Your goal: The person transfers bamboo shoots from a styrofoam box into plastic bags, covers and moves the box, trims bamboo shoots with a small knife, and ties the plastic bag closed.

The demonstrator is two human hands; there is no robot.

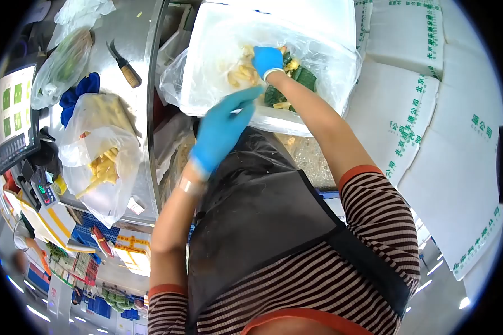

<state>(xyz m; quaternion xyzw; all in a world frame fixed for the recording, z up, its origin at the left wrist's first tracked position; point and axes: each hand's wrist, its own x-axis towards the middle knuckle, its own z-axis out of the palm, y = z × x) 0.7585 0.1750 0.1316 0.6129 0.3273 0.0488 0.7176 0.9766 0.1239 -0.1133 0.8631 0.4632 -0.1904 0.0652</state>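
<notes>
My right hand (pixel 268 61), in a blue glove, reaches down into a white foam box (pixel 193 89) lined with clear plastic. Its fingers curl under, and what they grip is hidden. Beside it lie pale yellow, finger-like pieces (pixel 242 72) and dark green leaves (pixel 303 78). My left hand (pixel 223 129), also gloved in blue, hovers over the near left edge of the box with its fingers stretched out and nothing in them.
On the metal table (pixel 142 106) at left are a clear plastic bag (pixel 114 192) of yellow pieces, wooden-handled pruning shears (pixel 127 71), a dark blue cloth (pixel 79 97) and another plastic bag (pixel 58 72). A screen (pixel 14 114) stands farther left. White foam boxes (pixel 397 106) are stacked at right.
</notes>
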